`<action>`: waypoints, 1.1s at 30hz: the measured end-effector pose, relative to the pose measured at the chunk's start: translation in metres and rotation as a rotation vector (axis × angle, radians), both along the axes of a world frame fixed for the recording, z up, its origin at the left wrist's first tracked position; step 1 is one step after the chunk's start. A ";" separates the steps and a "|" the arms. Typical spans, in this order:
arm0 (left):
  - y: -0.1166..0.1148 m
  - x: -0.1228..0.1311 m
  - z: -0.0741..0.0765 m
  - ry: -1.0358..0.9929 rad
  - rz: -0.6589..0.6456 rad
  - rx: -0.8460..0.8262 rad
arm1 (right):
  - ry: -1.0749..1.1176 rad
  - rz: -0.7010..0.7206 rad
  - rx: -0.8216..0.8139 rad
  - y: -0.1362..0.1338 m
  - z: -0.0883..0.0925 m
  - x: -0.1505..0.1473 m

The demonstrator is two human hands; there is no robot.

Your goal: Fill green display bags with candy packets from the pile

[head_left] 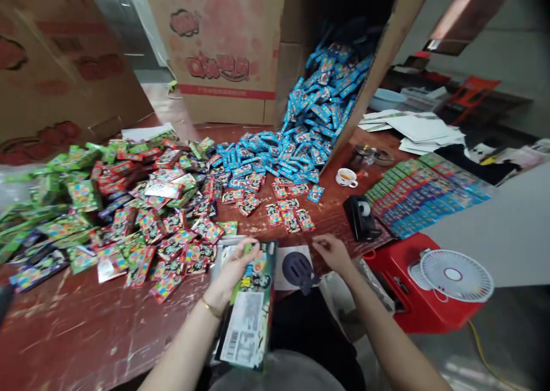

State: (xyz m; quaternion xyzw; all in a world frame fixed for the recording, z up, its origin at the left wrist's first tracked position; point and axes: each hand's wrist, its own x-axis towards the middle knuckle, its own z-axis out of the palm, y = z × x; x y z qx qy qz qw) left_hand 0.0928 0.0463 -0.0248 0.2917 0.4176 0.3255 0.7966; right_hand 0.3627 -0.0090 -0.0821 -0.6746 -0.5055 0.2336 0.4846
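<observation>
My left hand (235,265) is closed on the upper left side of a printed box (247,328). The box is dark green, with a colourful picture at the top and a white barcode panel lower down. It is held tilted over my lap at the table edge. To its right, my right hand (332,252) hangs over the edge, thumb and fingers pressed together. Whatever is in that pinch, if anything, is too small to make out. Between the hands, a dark grey slotted disc (296,268) lies on a white sheet (281,279).
Green, red and purple packets (141,219) pile up on the left. Blue packets (318,110) spill from a tipped carton (369,93). On the right are a cup (346,177), a black tape dispenser (360,219), rows of packets (421,190) and a white fan (455,275).
</observation>
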 end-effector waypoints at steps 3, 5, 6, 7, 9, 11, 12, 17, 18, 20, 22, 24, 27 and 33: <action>-0.008 0.036 -0.024 -0.014 -0.082 -0.093 | -0.019 0.114 -0.048 0.009 -0.014 0.001; -0.011 0.046 -0.036 -0.013 -0.084 -0.138 | -0.025 0.169 -0.068 0.017 -0.018 -0.003; -0.011 0.048 -0.040 -0.010 -0.075 -0.154 | -0.026 0.190 -0.075 0.020 -0.018 -0.004; -0.011 0.049 -0.043 -0.006 -0.066 -0.167 | -0.025 0.210 -0.079 0.022 -0.018 -0.003; -0.010 0.048 -0.044 0.002 -0.051 -0.191 | -0.018 0.244 -0.076 0.022 -0.017 0.001; -0.009 0.047 -0.042 0.011 -0.042 -0.211 | -0.001 0.262 -0.058 0.018 -0.017 0.006; -0.009 0.047 -0.042 0.015 -0.038 -0.219 | 0.010 0.255 -0.043 0.015 -0.018 0.008; -0.008 0.050 -0.041 0.038 -0.020 -0.239 | 0.004 0.184 0.031 0.007 -0.022 -0.004; -0.008 0.051 -0.041 0.040 -0.019 -0.241 | -0.039 0.197 0.041 0.008 -0.023 -0.009; -0.007 0.051 -0.041 0.044 -0.021 -0.240 | -0.133 0.232 0.051 0.010 -0.023 -0.019; -0.007 0.051 -0.041 0.046 -0.028 -0.235 | -0.169 0.246 0.053 0.014 -0.023 -0.026; -0.007 0.050 -0.041 0.049 -0.031 -0.224 | -0.121 0.244 0.058 0.017 -0.024 -0.028; -0.008 0.050 -0.042 0.064 -0.036 -0.203 | 0.106 0.253 0.051 0.018 -0.025 -0.026; -0.013 0.053 -0.029 0.150 -0.056 -0.060 | 0.732 0.056 0.080 0.015 0.010 -0.017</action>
